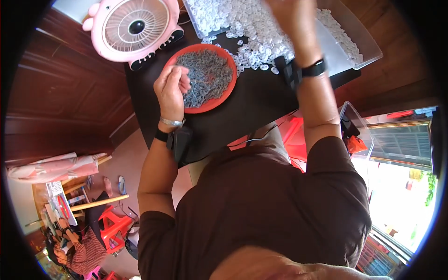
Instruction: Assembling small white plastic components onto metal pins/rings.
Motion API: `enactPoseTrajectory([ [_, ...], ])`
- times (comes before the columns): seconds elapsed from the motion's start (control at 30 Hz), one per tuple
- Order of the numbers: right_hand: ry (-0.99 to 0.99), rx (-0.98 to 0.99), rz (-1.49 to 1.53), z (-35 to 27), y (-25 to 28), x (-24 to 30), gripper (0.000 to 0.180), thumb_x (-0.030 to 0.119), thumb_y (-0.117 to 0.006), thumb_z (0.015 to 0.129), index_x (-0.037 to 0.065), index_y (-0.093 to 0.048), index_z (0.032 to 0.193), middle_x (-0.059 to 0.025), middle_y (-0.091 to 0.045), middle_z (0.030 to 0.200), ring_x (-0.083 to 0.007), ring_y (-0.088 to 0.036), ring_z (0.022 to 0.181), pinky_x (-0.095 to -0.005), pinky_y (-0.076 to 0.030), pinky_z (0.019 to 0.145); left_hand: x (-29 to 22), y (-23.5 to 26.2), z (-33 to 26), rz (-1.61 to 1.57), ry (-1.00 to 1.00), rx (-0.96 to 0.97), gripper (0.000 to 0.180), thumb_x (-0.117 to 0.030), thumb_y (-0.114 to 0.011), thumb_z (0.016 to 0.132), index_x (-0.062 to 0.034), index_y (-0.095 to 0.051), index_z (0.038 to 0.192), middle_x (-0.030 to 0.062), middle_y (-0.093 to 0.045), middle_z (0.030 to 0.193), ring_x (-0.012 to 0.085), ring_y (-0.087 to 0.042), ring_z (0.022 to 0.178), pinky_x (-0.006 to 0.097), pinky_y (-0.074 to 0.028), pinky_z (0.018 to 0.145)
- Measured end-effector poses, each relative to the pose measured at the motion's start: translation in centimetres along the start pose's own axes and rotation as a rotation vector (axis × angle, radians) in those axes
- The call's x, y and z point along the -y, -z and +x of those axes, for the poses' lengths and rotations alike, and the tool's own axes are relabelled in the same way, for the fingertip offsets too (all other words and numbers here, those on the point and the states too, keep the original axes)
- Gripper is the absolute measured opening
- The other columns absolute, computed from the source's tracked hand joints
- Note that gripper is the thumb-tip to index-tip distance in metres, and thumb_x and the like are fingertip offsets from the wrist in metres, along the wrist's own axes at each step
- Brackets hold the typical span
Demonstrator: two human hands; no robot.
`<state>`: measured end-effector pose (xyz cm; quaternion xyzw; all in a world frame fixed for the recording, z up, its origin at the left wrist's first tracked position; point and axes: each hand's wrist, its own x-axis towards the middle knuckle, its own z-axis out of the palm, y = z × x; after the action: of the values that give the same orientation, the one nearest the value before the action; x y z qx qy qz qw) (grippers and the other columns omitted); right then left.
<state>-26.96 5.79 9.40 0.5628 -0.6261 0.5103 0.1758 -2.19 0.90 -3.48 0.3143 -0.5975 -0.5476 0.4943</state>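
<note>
Above the left side of the red plate [205,108], the left hand [170,91] is poised with its fingers curled in toward the thumb; because the fingertips are blurred, whether a small piece is pinched there cannot be told. Beyond the plate, at the top of the view, the right hand [294,22] is stretched over the white pieces [255,35]; its fingers are cut off by the frame, so its grip cannot be told either.

The small grey pieces [204,70] are heaped within the plate, on the black bench [261,95], with a thinner patch near the middle where red is showing through. The white pieces are piled beyond it and spilled almost up to its right rim, beside a clear tray [344,57].

For clean picking, grey pieces are probably best taken one at a time from the edge of the heap, with a light fingertip pinch, since a tangle could be lifted by a deeper grab. White pieces should be drawn from the loose fringe rather than the dense pile, so that less is dragged along. Both hands are best brought together over the plate, where anything dropped would be caught, and the bulky wrist devices should be kept clear of the rim and pile.
</note>
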Motion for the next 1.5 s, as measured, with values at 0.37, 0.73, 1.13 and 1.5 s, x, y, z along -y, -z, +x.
enactPoseTrajectory([
  [0.37,0.091,0.606,0.027,-4.7,-3.7,-7.9,0.023,0.026,-0.066,0.079,0.01,-0.067,0.095,-0.0109,-0.066,0.094,-0.0261,-0.062,0.084,-0.0338,-0.049,0.074,0.5,1.1,0.8,-0.005,0.021,-0.077,0.021,-0.018,-0.052,0.088,-0.0011,-0.061,0.078,0.0012,-0.054,0.06,0.0062,-0.047,0.048,0.018,-0.034,0.043],
  [0.73,0.214,0.979,-0.274,-7.1,-6.3,-8.9,0.014,0.017,-0.057,0.076,0.011,-0.065,0.085,-0.0107,-0.064,0.087,-0.0292,-0.06,0.088,-0.0399,-0.048,0.076,0.6,1.4,1.1,-0.017,0.068,-0.08,0.022,-0.019,-0.053,0.088,-0.0019,-0.061,0.077,0.0,-0.053,0.06,0.0059,-0.047,0.048,0.018,-0.034,0.044],
  [1.13,0.345,0.886,-0.195,-7.4,-8.4,-8.7,0.012,0.018,-0.056,0.077,0.011,-0.064,0.082,-0.0112,-0.064,0.079,-0.031,-0.061,0.081,-0.0416,-0.048,0.072,0.4,1.2,1.3,0.006,0.079,-0.082,0.022,-0.019,-0.053,0.088,-0.0026,-0.061,0.076,-0.0007,-0.052,0.06,0.0054,-0.046,0.049,0.018,-0.035,0.044],
  [1.5,0.097,0.881,0.034,-6.5,-8.1,-5.8,0.016,0.022,-0.06,0.079,0.007,-0.063,0.082,-0.0078,-0.064,0.074,-0.0224,-0.061,0.071,-0.0333,-0.047,0.065,0.1,1.1,0.9,-0.019,0.107,0.012,0.021,-0.016,-0.053,0.088,0.0,-0.06,0.078,0.0021,-0.053,0.063,0.0071,-0.047,0.052,0.02,-0.039,0.048],
])
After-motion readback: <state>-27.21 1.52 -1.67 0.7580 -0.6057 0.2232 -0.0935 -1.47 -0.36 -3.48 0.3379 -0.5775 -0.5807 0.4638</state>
